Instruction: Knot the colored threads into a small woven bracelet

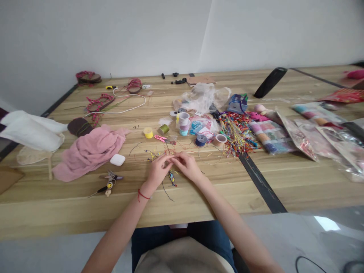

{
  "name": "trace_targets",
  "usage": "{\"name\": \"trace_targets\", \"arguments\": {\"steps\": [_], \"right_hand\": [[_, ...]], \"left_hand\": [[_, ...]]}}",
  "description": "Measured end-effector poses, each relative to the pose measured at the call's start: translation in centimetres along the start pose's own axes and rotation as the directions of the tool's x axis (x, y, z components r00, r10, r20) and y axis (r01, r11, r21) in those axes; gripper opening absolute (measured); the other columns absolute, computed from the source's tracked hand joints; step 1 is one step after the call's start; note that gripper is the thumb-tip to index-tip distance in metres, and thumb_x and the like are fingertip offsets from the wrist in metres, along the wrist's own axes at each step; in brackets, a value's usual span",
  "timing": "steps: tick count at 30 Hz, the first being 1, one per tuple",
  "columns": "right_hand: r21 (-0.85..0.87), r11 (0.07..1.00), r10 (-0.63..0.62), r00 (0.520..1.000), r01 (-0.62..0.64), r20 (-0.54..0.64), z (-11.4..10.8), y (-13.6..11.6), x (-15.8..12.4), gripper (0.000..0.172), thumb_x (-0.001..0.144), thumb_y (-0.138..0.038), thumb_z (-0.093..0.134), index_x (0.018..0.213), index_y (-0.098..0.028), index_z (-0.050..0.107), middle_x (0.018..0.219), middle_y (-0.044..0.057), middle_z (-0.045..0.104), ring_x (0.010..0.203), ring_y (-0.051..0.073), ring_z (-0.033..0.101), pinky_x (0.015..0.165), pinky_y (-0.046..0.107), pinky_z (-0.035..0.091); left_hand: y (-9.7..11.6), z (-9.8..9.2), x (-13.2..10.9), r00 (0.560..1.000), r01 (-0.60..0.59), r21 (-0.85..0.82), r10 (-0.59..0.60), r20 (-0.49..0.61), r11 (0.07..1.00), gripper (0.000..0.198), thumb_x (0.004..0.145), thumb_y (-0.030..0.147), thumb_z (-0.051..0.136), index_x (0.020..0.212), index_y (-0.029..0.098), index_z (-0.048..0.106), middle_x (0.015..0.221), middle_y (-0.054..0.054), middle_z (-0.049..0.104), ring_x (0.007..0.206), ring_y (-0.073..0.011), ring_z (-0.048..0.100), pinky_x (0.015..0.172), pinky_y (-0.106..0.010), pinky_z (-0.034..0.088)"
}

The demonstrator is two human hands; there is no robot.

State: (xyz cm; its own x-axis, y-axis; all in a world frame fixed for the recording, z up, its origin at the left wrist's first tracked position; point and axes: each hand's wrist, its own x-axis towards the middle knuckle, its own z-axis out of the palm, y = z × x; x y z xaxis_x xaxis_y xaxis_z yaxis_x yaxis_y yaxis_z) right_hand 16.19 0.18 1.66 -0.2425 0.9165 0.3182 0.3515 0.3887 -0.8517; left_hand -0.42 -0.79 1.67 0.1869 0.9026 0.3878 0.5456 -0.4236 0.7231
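Observation:
My left hand (157,169) and my right hand (187,166) meet fingertip to fingertip above the table. Both are closed in a pinch on thin cord, mostly hidden by the fingers. Just below them hangs or lies a small knotted cord piece (171,178) in black, blue and yellow; which of the two I cannot tell. A dark loose strand (167,192) curves toward the table's front edge. Beyond the fingers are pink thread snips (160,138), a yellow thread spool (148,132) and a green spool (163,129).
A bundle of colourful cords (239,132) lies to the right, beside stacked white spools (184,122) and a dark blue spool (201,140). On the left are a pink cloth (91,151), a white case (117,160) and keys (110,182). Plastic packets (301,140) spread far right.

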Motion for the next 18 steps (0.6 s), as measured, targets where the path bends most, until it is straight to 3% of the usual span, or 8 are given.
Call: {"name": "trace_targets", "arguments": {"steps": [3,6,12,18], "right_hand": [[-0.025,0.999,0.027,0.996,-0.029,-0.084,-0.33,0.21,0.17,0.031,0.084,-0.041,0.063,0.064,-0.019,0.059,0.063,0.001,0.056,0.063,0.015,0.049,0.061,0.028,0.038],[0.096,0.993,0.077,0.992,-0.068,-0.099,-0.46,0.41,0.45,0.036,0.085,-0.043,0.061,0.059,-0.02,0.05,0.059,-0.002,0.049,0.06,0.014,0.046,0.059,0.027,0.036],[0.503,0.845,0.201,0.979,-0.183,0.019,-0.42,0.19,0.8,0.037,0.082,-0.044,0.059,0.057,-0.021,0.045,0.084,0.005,0.069,0.086,0.019,0.063,0.077,0.031,0.047],[0.525,0.839,0.141,0.989,-0.141,0.041,-0.29,0.02,0.52,0.039,0.072,-0.03,0.064,0.049,-0.021,0.035,0.093,0.006,0.072,0.093,0.022,0.065,0.086,0.037,0.049]], "left_hand": [[-0.19,-0.05,0.09,0.999,0.051,-0.016,-0.051,-0.019,0.999,0.025,0.079,0.012,0.067,0.103,0.018,0.069,0.075,0.002,0.067,0.047,-0.0058,0.037,0.049,-0.018,0.035],[-0.38,-0.08,0.15,0.995,0.091,-0.038,-0.092,-0.03,0.995,0.027,0.077,0.015,0.069,0.104,0.018,0.07,0.07,0.003,0.066,0.046,-0.0062,0.036,0.048,-0.018,0.034],[-0.46,-0.11,0.23,0.986,0.163,-0.093,-0.166,-0.016,0.982,0.028,0.077,0.017,0.069,0.105,0.019,0.07,0.068,0.003,0.066,0.047,-0.0065,0.037,0.05,-0.019,0.034],[-0.53,-0.03,0.23,0.984,0.17,-0.129,-0.175,-0.025,0.977,0.026,0.078,0.021,0.069,0.103,0.018,0.071,0.071,0.002,0.067,0.046,-0.0063,0.037,0.048,-0.019,0.033]]}}
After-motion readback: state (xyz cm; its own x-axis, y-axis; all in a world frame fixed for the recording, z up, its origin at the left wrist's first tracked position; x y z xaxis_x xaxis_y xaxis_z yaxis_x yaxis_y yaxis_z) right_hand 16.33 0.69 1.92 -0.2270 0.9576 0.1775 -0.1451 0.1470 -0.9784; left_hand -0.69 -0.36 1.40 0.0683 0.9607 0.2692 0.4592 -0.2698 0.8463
